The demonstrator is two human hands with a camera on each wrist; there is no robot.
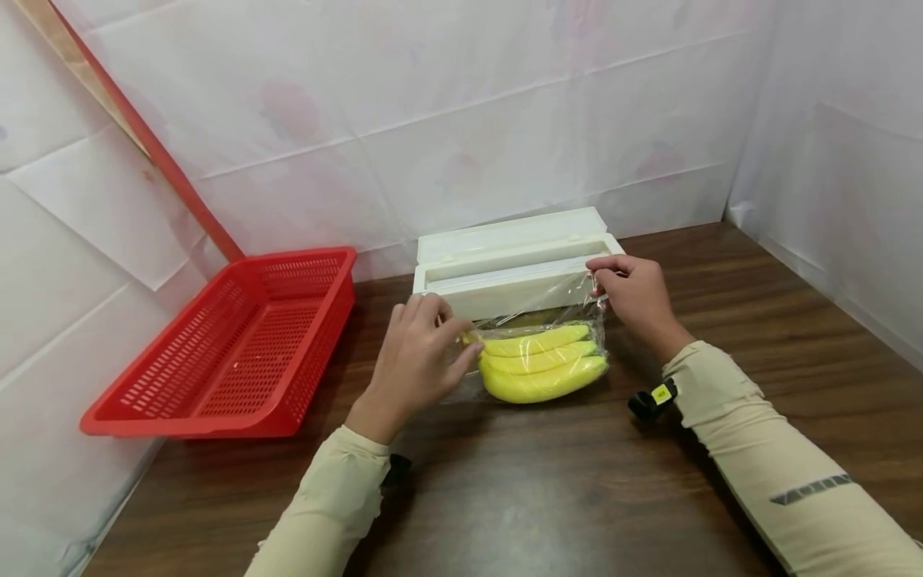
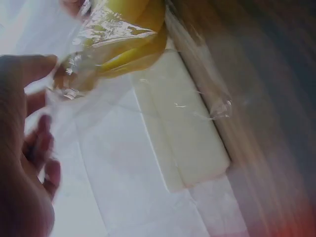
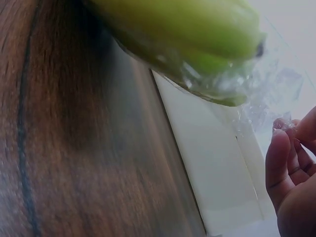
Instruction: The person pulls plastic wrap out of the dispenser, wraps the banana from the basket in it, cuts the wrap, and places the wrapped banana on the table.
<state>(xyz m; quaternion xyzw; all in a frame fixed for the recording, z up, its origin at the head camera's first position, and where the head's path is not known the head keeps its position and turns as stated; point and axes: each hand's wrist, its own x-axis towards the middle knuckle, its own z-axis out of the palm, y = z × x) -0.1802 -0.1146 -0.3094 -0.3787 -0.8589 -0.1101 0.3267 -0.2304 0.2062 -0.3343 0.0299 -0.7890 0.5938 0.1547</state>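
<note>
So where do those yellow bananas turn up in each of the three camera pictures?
Head: bananas at centre, under clear film, before the white box.
Left wrist: top middle, above the box.
Right wrist: along the top, film-wrapped.
Shared landmark: the white box.

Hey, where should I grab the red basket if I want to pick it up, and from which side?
Probably the long rim facing the table's middle. The red basket lies open side up, its far side tight against the wall, so fingers can hook over that near rim from its right. The left hand is the nearer one, though it now pinches the plastic wrap.
</note>
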